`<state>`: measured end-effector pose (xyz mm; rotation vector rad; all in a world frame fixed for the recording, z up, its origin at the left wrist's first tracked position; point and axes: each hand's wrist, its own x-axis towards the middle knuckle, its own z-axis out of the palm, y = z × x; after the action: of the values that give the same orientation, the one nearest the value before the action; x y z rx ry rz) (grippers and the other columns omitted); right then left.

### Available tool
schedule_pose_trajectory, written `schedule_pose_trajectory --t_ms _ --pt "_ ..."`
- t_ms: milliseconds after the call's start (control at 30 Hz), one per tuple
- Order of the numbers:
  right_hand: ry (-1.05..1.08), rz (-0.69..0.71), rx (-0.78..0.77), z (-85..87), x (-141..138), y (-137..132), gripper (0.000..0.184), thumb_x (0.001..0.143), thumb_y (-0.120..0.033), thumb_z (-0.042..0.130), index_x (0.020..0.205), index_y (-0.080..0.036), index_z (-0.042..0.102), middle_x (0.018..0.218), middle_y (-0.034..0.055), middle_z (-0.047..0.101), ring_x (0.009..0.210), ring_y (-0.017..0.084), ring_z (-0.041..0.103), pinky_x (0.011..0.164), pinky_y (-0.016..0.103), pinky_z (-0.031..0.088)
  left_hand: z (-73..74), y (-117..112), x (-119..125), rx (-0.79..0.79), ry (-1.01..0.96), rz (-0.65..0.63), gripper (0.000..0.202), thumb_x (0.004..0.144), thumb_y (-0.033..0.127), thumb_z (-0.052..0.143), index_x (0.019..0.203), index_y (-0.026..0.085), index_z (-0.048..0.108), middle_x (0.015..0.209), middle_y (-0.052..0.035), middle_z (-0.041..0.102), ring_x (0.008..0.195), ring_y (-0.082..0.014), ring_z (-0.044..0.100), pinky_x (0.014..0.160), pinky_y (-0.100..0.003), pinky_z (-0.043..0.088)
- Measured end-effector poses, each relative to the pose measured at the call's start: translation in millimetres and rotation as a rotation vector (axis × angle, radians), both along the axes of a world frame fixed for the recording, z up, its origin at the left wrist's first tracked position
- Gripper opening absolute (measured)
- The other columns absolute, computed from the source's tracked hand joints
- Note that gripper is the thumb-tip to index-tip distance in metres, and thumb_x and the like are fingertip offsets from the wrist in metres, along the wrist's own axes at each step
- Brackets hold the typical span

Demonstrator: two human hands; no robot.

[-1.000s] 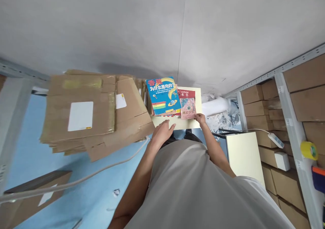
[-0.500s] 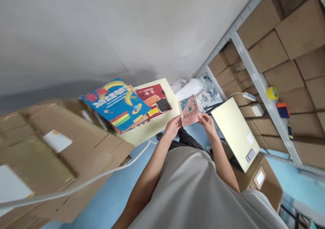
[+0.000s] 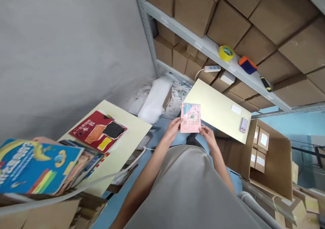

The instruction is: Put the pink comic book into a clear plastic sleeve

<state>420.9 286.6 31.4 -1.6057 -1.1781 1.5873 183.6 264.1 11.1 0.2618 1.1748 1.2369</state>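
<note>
A pink book [image 3: 191, 118] with a picture and gold lettering on its cover is held out in front of my body. My left hand [image 3: 174, 127] grips its lower left edge, and my right hand [image 3: 207, 134] pinches the lower right corner. To the left, a pale yellow table [image 3: 132, 129] bears a red book [image 3: 98, 131] with orange, black and yellow patches. Nearer me on that side, a blue book [image 3: 38, 164] with a rainbow lies on top of a stack of books.
A second pale table [image 3: 215, 104] stands right, with a phone-like item, blurred out, on it. Beyond is a shelf of cardboard boxes [image 3: 228, 19] holding yellow tape [image 3: 226, 53] and a box cutter [image 3: 265, 83]. An open carton [image 3: 273, 164] holds small boxes. A white cable [image 3: 101, 180] crosses lower left.
My view and body have turned right, toward the shelf and second table. The pink book stays in both hands and is now in front of that table's near left edge.
</note>
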Motion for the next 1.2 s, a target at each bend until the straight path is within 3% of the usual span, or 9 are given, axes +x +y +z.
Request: schedule_pose_trajectory --t_ms 133,300,567,667,767,900,967,1067,1200 --pt "-0.074 -0.029 0.053 -21.5 60.0 48.8 0.062 0.070 -0.077 0.092 0.098 -0.024 0.077 0.091 0.0104 0.081 0.091 0.030 0.077 0.086 0.043 0.064 1.1 72.5 69.2 0.023 0.143 -0.030 0.064 0.068 0.069 0.094 0.104 0.018 0.080 0.104 -0.0123 0.087 0.101 -0.0312 0.083 0.090 -0.041 0.066" --pt "-0.329 -0.151 0.332 -9.5 132.5 107.0 0.048 0.096 -0.065 0.072 0.117 -0.024 0.083 0.131 0.0177 0.082 0.117 0.033 0.077 0.102 0.047 0.064 0.6 146.3 153.3 0.054 0.349 -0.044 0.046 0.075 0.055 0.089 0.102 0.019 0.083 0.115 -0.0131 0.088 0.117 -0.0335 0.083 0.109 -0.048 0.065" --pt "0.000 -0.152 0.223 7.3 144.2 172.8 0.069 0.091 -0.075 0.084 0.140 -0.026 0.079 0.142 0.0137 0.083 0.127 0.034 0.081 0.104 0.046 0.068 27.9 198.0 230.5 0.299 0.587 -0.298 0.041 0.090 0.054 0.080 0.111 0.020 0.089 0.120 -0.0122 0.086 0.112 -0.0299 0.083 0.109 -0.044 0.067" --pt "-0.032 -0.171 0.216 6.6 151.7 188.1 0.062 0.095 -0.079 0.076 0.123 -0.024 0.083 0.121 0.0108 0.088 0.115 0.034 0.082 0.099 0.043 0.068 35.0 202.2 247.4 0.399 0.721 -0.394 0.039 0.098 0.051 0.073 0.118 0.022 0.089 0.128 -0.0122 0.084 0.122 -0.0286 0.080 0.116 -0.043 0.063" --pt "-0.077 -0.187 0.180 6.3 170.5 199.2 0.063 0.095 -0.085 0.071 0.100 -0.024 0.083 0.096 0.0072 0.086 0.105 0.033 0.079 0.094 0.040 0.067 28.0 210.3 252.6 0.387 0.691 -0.476 0.044 0.099 0.051 0.076 0.130 0.022 0.085 0.139 -0.0138 0.081 0.132 -0.0294 0.077 0.122 -0.045 0.060" --pt "0.070 -0.200 0.158 9.5 194.8 204.1 0.068 0.090 -0.089 0.074 0.102 -0.023 0.083 0.094 0.0058 0.084 0.103 0.031 0.078 0.091 0.038 0.066 5.3 230.6 243.0 0.115 0.625 -0.310 0.070 0.096 0.057 0.084 0.154 0.020 0.070 0.158 -0.0198 0.071 0.143 -0.0302 0.072 0.119 -0.044 0.062" --pt "0.157 -0.211 0.148 12.1 203.2 202.6 0.068 0.090 -0.087 0.077 0.111 -0.022 0.085 0.103 0.0068 0.087 0.105 0.031 0.080 0.097 0.040 0.066 -4.1 238.6 237.3 0.021 0.507 -0.279 0.075 0.093 0.067 0.086 0.148 0.018 0.073 0.154 -0.0216 0.074 0.141 -0.0315 0.073 0.115 -0.042 0.063" --pt "0.208 -0.233 0.112 12.3 212.0 199.1 0.071 0.087 -0.086 0.082 0.119 -0.023 0.085 0.115 0.0085 0.089 0.113 0.033 0.081 0.106 0.045 0.065 -10.6 242.0 234.9 0.034 0.278 -0.333 0.078 0.080 0.085 0.088 0.117 0.016 0.084 0.127 -0.0178 0.085 0.121 -0.0323 0.080 0.107 -0.042 0.065" --pt "0.224 -0.265 0.080 1.6 220.0 197.2 0.072 0.085 -0.085 0.083 0.119 -0.021 0.086 0.119 0.0097 0.090 0.119 0.035 0.081 0.108 0.046 0.065 -11.0 238.6 241.1 -0.005 0.266 -0.280 0.081 0.057 0.081 0.103 0.104 0.018 0.086 0.107 -0.0111 0.088 0.104 -0.0289 0.080 0.100 -0.042 0.065"
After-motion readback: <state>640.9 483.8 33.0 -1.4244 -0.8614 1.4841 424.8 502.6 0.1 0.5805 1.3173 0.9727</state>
